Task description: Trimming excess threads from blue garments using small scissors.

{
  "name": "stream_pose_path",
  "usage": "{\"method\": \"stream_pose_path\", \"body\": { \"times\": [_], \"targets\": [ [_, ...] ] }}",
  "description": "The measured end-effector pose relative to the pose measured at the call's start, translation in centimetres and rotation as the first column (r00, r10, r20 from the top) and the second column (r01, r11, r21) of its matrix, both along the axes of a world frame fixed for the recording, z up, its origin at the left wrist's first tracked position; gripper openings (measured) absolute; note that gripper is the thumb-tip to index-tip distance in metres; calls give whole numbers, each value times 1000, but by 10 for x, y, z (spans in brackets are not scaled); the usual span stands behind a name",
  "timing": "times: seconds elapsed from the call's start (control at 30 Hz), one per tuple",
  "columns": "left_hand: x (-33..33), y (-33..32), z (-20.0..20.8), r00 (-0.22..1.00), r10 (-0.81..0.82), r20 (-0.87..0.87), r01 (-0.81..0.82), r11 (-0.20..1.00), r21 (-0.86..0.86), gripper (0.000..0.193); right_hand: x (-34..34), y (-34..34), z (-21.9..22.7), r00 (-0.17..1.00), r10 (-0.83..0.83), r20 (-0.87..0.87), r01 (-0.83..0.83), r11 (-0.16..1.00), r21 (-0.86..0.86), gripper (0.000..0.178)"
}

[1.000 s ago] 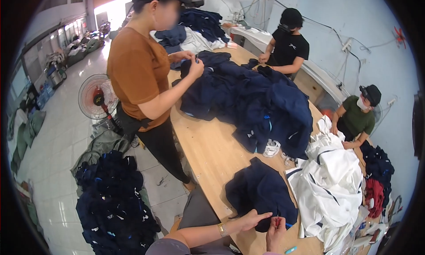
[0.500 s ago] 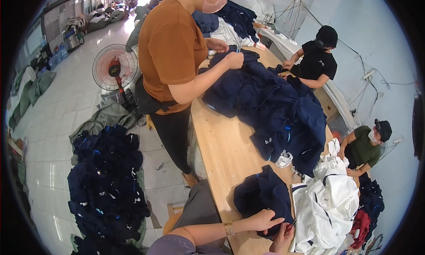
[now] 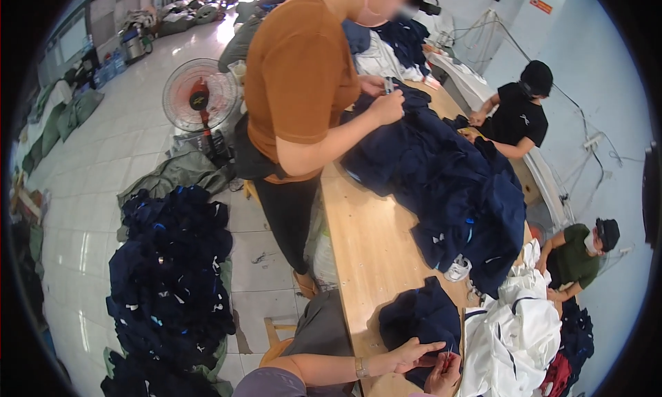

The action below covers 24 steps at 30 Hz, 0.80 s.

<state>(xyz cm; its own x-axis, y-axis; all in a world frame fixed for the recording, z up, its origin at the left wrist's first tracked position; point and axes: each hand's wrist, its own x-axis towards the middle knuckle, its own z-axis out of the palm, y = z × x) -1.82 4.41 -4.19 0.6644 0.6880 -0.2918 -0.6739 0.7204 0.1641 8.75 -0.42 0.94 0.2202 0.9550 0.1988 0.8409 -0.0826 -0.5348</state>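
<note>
A navy garment [image 3: 419, 314] lies bunched on the table in front of me. My left hand [image 3: 412, 356] is at its near edge, index finger stretched out and the other fingers closed on the cloth. Just right of it, my right hand [image 3: 442, 378] is closed around small red-handled thread snips [image 3: 447, 362], their thin tip pointing away from me beside the left fingertips. Part of the snips is hidden by my fingers. A heap of white garments [image 3: 514, 342] with dark trim lies right beside my right hand.
Farther along the wooden table [image 3: 365, 238] lies a big navy garment pile [image 3: 448, 176]. A person in brown [image 3: 300, 86] stands at the left side; two others [image 3: 517, 114] work opposite. More navy clothes [image 3: 172, 280] cover the floor at left, near a fan [image 3: 198, 97].
The whole view has shifted, so the scene sits farther right and slightly lower. The snips' tip has turned from pointing right to pointing away from me. My left hand remains on the navy garment.
</note>
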Motion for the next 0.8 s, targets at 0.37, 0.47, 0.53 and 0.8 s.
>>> {"method": "stream_pose_path", "body": {
  "times": [0.37,0.47,0.53,0.8],
  "targets": [
    [2,-3,37,908,392,-149,-349,903,250,25,-13,9,25,818,268,-510,-163,957,241,3],
    [-5,5,70,910,355,-216,-339,935,107,23,-9,1,34,834,275,-478,-165,952,259,2],
    [-9,8,70,915,321,-245,-302,947,113,23,-2,-6,30,803,290,-521,-186,952,242,3],
    [30,-7,76,935,268,-232,-210,946,246,26,41,-25,8,659,91,-747,153,956,252,20]
  ]
}}
